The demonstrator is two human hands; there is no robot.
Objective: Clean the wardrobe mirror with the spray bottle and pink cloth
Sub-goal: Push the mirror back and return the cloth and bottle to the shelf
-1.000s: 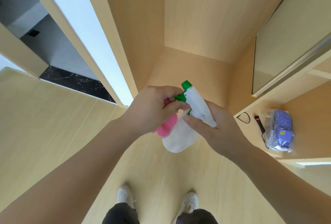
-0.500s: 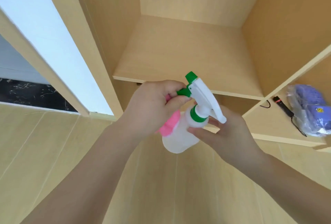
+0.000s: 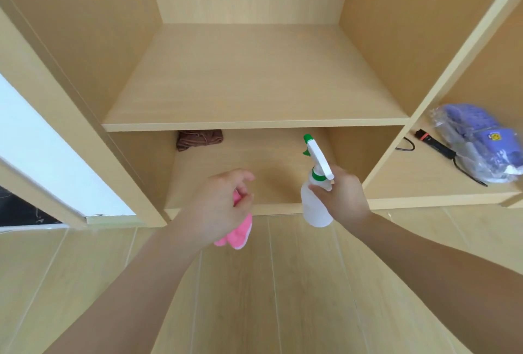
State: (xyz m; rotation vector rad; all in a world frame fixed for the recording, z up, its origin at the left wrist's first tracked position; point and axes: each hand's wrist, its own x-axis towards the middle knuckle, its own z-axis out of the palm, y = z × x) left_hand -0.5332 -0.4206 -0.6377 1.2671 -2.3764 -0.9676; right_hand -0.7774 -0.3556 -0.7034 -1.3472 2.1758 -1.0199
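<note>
My right hand (image 3: 343, 198) grips the spray bottle (image 3: 315, 206) by its neck, nozzle forward for spraying, left hand (image 3: 223, 206) beside it clutching the pink cloth (image 3: 237, 233) for wiping.

Most of the pink cloth (image 3: 239, 236) is tucked behind the left hand (image 3: 219, 206), so only a bit sticks out below it and a little shows between the fingers (image 3: 245, 176).

The right hand (image 3: 341, 198) covers the side of the spray bottle (image 3: 315, 206) near its neck, and the trigger is hard to see.

A brown cloth (image 3: 199, 140) sits far back in the lower compartment; the shelf (image 3: 254, 126) above cuts off its top.

The bag of purple things (image 3: 478, 141) is blurry (its yellow sticker is too small to read), and the right edge cuts it off.

Both arms run off the bottom edge.
</note>
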